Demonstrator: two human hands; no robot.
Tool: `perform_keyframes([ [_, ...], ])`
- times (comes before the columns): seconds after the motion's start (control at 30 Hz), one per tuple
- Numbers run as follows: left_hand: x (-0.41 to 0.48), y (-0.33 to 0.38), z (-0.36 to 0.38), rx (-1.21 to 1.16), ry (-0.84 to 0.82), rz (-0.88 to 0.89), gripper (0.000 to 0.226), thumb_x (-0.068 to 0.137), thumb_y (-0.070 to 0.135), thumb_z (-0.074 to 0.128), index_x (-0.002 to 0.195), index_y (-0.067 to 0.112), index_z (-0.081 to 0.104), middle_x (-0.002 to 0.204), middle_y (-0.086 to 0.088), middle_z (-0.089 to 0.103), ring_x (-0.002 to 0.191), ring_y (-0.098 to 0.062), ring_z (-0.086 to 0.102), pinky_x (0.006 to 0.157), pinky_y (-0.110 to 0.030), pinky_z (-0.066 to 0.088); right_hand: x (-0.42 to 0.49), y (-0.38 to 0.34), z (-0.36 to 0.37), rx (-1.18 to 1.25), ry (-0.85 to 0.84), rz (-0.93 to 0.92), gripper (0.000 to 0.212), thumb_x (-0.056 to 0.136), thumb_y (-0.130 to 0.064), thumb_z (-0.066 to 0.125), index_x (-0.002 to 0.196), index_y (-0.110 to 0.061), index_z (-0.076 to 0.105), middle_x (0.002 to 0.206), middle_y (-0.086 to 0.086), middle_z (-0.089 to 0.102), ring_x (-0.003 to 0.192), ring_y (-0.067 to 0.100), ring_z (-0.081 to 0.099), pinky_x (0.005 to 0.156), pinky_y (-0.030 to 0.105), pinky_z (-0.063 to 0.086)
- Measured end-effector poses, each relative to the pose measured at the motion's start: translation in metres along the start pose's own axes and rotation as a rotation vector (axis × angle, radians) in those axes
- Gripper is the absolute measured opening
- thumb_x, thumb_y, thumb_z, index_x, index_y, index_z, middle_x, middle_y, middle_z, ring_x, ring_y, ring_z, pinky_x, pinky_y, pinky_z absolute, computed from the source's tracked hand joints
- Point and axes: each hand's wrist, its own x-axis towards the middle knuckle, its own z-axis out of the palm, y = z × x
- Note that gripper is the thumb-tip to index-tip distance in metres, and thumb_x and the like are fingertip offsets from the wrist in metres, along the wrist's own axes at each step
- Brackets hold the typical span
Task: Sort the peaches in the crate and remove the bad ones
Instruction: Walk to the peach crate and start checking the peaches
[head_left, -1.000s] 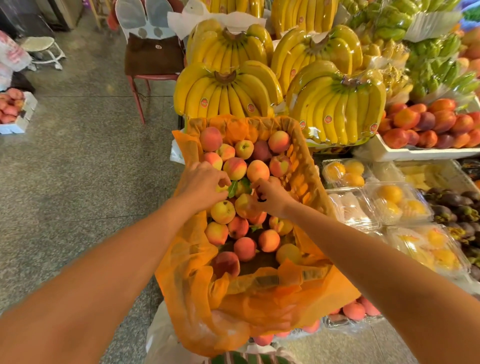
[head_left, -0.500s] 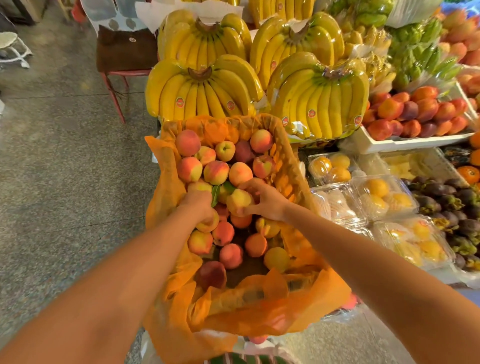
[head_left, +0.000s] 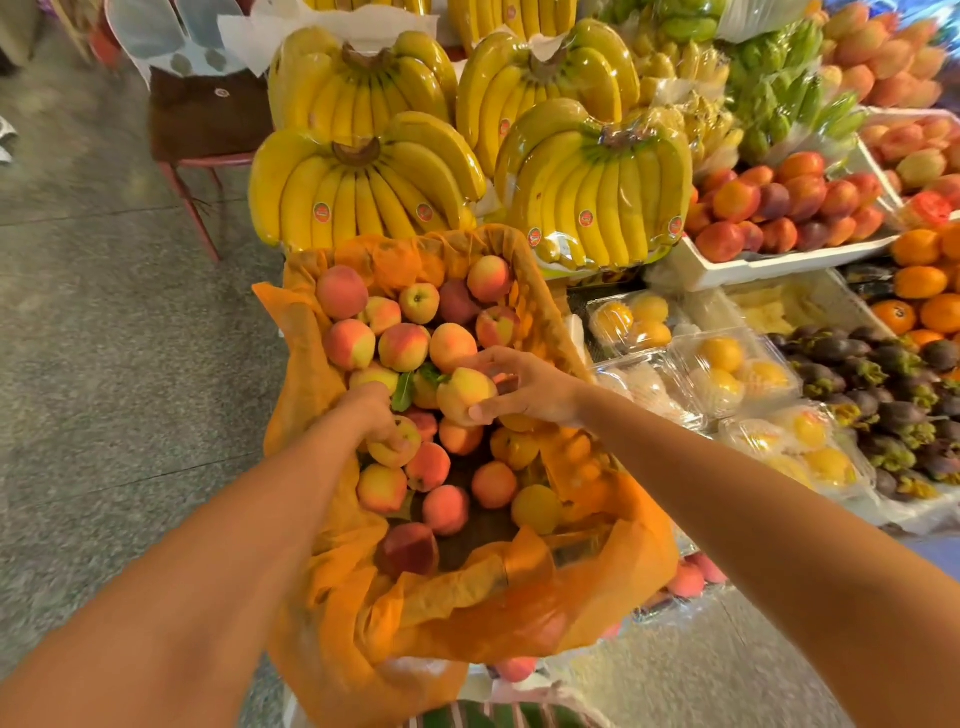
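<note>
A: Where is the left hand (head_left: 371, 410)?

B: It is down in the left side of the crate (head_left: 298, 374), with its fingers curled over a blushed peach (head_left: 399, 442) that sits among the other peaches (head_left: 402, 345). The underside is hidden, so it is hard to tell whether the peach is lifted or only cupped.

A: Is anything near it worth a look?

B: The dark peach (head_left: 408, 548) at the near end looks duller than the rest. It probably deserves an early check.

A: And the right hand (head_left: 530, 387)?

B: It is just right of the middle, above the heap. It pinches a yellow peach (head_left: 462, 395), thumb below and fingertips above, and the peach is raised clear of its neighbours.

A: How should the person check that one?

B: By rolling it slowly in the fingertips so every face turns toward the eye. The pressure should be light, since ripe skin likely bruises easily. Soft patches, splits or brown marks would condemn it.

A: And afterwards?

B: A sound peach is best set back down gently, not dropped. A bad one ought to leave the crate altogether, without landing on the clear packs (head_left: 727, 374) just to the right.
</note>
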Motion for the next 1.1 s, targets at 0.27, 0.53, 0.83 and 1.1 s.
perform_keyframes([
  [0.27, -0.017, 0.003, -0.014, -0.585, -0.147, 0.077, 0.027, 0.076, 0.013, 0.08, 0.094, 0.014, 0.059, 0.089, -0.004, 0.053, 0.07, -0.017, 0.049, 0.054, -0.025, 0.037, -0.006, -0.005, -0.007, 0.034, 0.037, -0.015, 0.056, 0.075, -0.014, 0.082, 0.124, -0.022, 0.057, 0.127, 0.01, 0.054, 0.103, 0.02, 0.056, 0.088, 0.029, 0.046],
  [0.53, -0.032, 0.004, -0.024, -1.046, -0.188, 0.159, 0.051, 0.081, -0.001, 0.07, 0.129, 0.009, 0.054, 0.102, 0.0, 0.061, 0.09, -0.011, 0.059, 0.071, -0.027, 0.054, -0.014, -0.012, -0.011, 0.186, 0.03, 0.034, 0.062, 0.068, -0.014, 0.083, 0.122, -0.026, 0.055, 0.133, 0.01, 0.051, 0.119, 0.031, 0.054, 0.097, 0.04, 0.048],
  [0.83, -0.054, -0.009, -0.028, -1.444, -0.267, 0.254, 0.042, 0.085, 0.025, 0.065, 0.124, 0.013, 0.057, 0.118, -0.015, 0.062, 0.109, -0.029, 0.061, 0.094, -0.042, 0.051, -0.026, -0.028, -0.005, 0.513, -0.009, 0.123, 0.039, 0.095, -0.042, 0.049, 0.126, -0.019, 0.053, 0.119, 0.02, 0.057, 0.104, 0.032, 0.054, 0.075, 0.029, 0.055],
  [1.1, -0.068, -0.016, -0.032, -1.475, -0.138, 0.284, 0.056, 0.074, 0.043, 0.069, 0.123, 0.019, 0.055, 0.105, -0.016, 0.062, 0.084, -0.03, 0.068, 0.073, -0.035, 0.06, -0.036, -0.037, 0.0, 0.352, -0.11, 0.192, 0.052, 0.089, -0.053, 0.051, 0.123, -0.015, 0.056, 0.115, 0.021, 0.059, 0.086, 0.023, 0.062, 0.074, 0.028, 0.056],
])
